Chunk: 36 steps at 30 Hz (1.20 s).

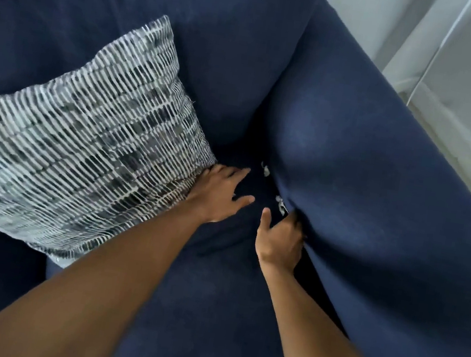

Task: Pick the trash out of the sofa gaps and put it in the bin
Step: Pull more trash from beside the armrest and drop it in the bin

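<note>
A navy sofa fills the view, with a dark gap running between its seat cushion (208, 312) and the right armrest (377, 199). Two small whitish scraps of trash poke out of that gap, one farther back (265, 169) and one nearer (280, 205). My right hand (278, 239) sits at the gap just below the nearer scrap, its fingers pushed against the armrest fabric and partly hidden. My left hand (219, 194) lies flat on the seat cushion with fingers spread, beside the pillow's corner. No bin is in view.
A grey-and-white patterned throw pillow (81, 140) leans on the seat at the left, touching my left hand. The sofa backrest (191, 18) rises behind. A white wall, a thin white cord (436, 52) and pale floor lie beyond the armrest at the right.
</note>
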Each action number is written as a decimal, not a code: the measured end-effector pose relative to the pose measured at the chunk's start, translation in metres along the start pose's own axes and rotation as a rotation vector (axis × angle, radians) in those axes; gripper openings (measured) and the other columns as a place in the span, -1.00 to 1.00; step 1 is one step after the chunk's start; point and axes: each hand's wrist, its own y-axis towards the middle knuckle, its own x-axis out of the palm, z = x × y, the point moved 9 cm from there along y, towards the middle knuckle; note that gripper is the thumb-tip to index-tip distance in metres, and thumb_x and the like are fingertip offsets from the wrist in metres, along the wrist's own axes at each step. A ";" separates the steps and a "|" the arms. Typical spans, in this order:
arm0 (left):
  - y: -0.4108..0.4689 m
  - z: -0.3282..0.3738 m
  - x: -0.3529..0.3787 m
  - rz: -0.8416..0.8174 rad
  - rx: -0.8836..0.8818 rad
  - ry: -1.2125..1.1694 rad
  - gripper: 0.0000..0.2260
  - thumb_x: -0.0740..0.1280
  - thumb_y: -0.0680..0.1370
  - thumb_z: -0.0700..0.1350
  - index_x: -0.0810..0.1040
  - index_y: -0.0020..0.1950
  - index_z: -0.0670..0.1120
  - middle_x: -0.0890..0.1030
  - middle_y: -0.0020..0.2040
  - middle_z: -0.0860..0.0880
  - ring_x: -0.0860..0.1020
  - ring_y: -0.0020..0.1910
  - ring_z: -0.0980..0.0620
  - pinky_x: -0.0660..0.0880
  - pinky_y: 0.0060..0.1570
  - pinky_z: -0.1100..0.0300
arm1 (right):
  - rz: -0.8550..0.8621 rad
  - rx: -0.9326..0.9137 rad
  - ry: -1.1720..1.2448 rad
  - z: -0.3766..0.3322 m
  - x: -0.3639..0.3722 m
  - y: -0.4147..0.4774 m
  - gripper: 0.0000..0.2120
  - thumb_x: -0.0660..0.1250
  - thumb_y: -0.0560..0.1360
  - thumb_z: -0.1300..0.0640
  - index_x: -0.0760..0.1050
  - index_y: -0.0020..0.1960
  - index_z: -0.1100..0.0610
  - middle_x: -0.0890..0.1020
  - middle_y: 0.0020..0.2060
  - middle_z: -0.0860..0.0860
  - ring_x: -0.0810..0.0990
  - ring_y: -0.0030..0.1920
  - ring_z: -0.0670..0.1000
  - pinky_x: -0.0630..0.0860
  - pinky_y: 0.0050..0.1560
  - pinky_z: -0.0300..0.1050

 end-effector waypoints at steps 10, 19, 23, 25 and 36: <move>0.082 0.008 0.038 0.178 0.035 -0.036 -0.48 0.28 0.59 0.17 0.44 0.46 -0.09 0.55 0.25 -0.16 0.46 0.23 -0.22 0.41 0.18 -0.06 | 0.315 0.043 0.344 0.014 0.044 0.044 -0.63 0.39 0.56 -0.07 0.62 0.08 0.25 0.71 -0.09 0.20 0.69 -0.13 0.23 0.55 -0.19 -0.04; 0.114 0.015 0.045 0.253 -0.067 0.009 -0.75 0.26 0.60 -0.03 0.65 0.11 -0.12 0.63 0.12 -0.14 0.47 0.17 -0.21 0.35 0.10 -0.03 | 0.440 0.047 0.500 0.021 0.054 0.061 -0.83 0.43 0.54 0.11 0.71 -0.06 0.22 0.73 -0.23 0.11 0.70 -0.25 0.11 0.31 -0.16 -0.48; 0.116 0.015 0.042 0.227 -0.084 -0.014 -0.82 0.29 0.58 -0.10 0.67 0.06 -0.10 0.66 0.10 -0.13 0.48 0.17 -0.20 0.36 0.08 0.00 | 0.414 0.043 0.543 0.025 0.058 0.067 -0.81 0.37 0.56 0.13 0.71 -0.02 0.22 0.73 -0.18 0.12 0.70 -0.19 0.10 0.46 -0.11 -0.37; 0.115 0.014 0.043 0.215 -0.090 -0.064 -0.82 0.29 0.59 -0.10 0.68 0.02 -0.11 0.67 0.06 -0.14 0.49 0.13 -0.21 0.38 0.07 -0.01 | 0.417 0.035 0.541 0.026 0.057 0.069 -0.80 0.36 0.55 0.13 0.71 -0.03 0.23 0.73 -0.19 0.13 0.70 -0.20 0.12 0.54 -0.09 -0.23; 0.058 0.006 0.021 0.250 -0.177 -0.476 -0.78 0.39 0.58 -0.09 0.51 -0.26 -0.06 0.65 -0.23 -0.12 0.54 -0.13 -0.15 0.48 -0.01 0.02 | 0.253 -0.030 0.538 0.025 0.020 0.039 -0.82 0.35 0.59 0.10 0.69 -0.04 0.16 0.73 -0.17 0.07 0.67 -0.20 -0.01 0.51 -0.13 -0.24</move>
